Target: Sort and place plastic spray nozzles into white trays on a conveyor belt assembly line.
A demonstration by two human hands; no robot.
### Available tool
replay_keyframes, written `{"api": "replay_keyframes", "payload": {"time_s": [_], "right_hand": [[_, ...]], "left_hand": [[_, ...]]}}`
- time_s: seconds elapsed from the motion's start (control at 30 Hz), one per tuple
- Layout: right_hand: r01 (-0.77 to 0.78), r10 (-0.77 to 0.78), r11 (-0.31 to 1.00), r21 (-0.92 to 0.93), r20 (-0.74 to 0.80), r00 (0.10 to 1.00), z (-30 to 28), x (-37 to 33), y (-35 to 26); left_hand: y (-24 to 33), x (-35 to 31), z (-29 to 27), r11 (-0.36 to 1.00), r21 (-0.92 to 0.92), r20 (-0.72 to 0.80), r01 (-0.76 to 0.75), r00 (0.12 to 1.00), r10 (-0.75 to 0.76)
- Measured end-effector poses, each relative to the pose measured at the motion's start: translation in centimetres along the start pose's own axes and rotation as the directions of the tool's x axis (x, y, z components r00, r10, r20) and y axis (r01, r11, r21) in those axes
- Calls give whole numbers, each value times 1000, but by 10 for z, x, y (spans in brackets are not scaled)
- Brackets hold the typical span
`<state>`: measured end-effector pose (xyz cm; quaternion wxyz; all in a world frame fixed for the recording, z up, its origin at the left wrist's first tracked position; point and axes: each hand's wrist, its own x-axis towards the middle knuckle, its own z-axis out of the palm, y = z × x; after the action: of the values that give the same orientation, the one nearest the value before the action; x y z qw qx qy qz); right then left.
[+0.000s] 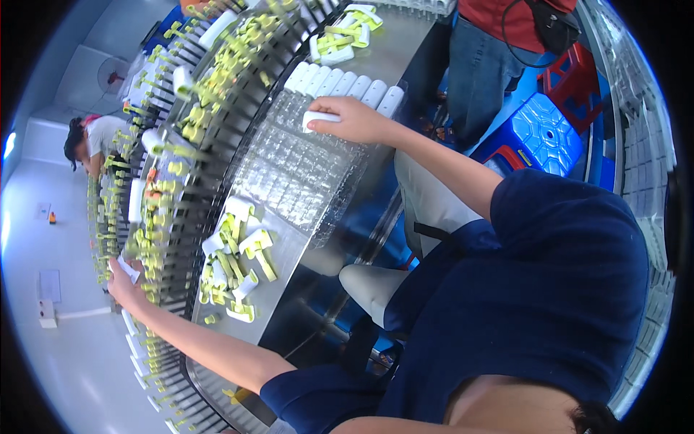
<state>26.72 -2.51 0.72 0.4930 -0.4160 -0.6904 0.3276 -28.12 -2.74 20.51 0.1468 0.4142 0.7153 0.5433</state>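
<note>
My left hand reaches out to the far left. Its fingers are closed on a white plastic part, beside yellow-green holders on a slatted conveyor. Over a clear plastic tray, my right hand grips a white plastic cover between thumb and fingers. Along the tray's far end lies a row of several similar white rounded covers. Whether the right hand's cover touches the tray, I cannot tell.
Loose yellow-green holders with white parts lie piled on the metal table; another pile lies farther off. Beyond the tray stands a person in jeans, near a blue stool and a red stool. Another person leans across the conveyor.
</note>
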Motion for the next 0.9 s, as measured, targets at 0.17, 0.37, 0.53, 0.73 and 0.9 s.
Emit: {"api": "replay_keyframes", "payload": {"time_s": [0.17, 0.37, 0.53, 0.73, 0.9], "right_hand": [[86, -87, 996, -20, -59, 994, -3, -3, 11], [23, -24, 1000, -18, -41, 999, -2, -7, 6], [18, -16, 1000, 24, -48, 999, -1, -8, -2], [61, -58, 996, 63, -44, 997, 4, -3, 2], [39, -37, 997, 62, -27, 999, 5, 3, -3]], "left_hand": [[-23, 54, -6, 932, 354, 110, -82, 993, 45], [-69, 65, -12, 82, 976, 121, -201, 820, 559], [-49, 32, -53, 643, 765, -76, -39, 986, 150], [-85, 14, -89, 381, 899, -199, -215, 575, 794], [-28, -136, 53, 646, 646, -520, -405, 386, 762]]}}
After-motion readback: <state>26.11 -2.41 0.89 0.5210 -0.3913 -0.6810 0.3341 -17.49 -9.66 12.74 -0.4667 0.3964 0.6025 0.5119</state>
